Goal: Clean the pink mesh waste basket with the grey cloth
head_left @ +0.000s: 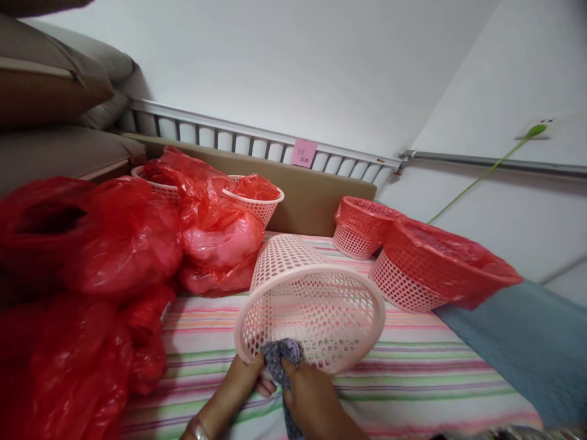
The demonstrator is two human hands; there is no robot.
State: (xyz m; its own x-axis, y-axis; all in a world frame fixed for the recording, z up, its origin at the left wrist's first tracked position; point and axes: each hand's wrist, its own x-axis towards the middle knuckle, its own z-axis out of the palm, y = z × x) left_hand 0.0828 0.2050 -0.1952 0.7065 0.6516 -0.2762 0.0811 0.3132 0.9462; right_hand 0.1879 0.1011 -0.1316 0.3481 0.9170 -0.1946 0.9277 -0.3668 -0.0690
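Observation:
A pale pink perforated plastic basket (293, 260) lies tipped on its side, its wide mouth facing me. My left hand (253, 374) grips the lower left of its rim, with some fingers under the edge. Pinched in my right hand (312, 394) is a grey-purple cloth (277, 355), which touches the inside of the rim close to my left hand. One end of the cloth hangs below my right hand. The basket rests on a striped sheet (413, 373).
Red plastic bags (123, 238) pile up on the left, near two pink baskets (262, 208). Two more baskets (406, 281) lined with red bags stand on the right. Behind them run a brown board (312, 198) and a white radiator (233, 135). Cushions (55, 79) are stacked at upper left.

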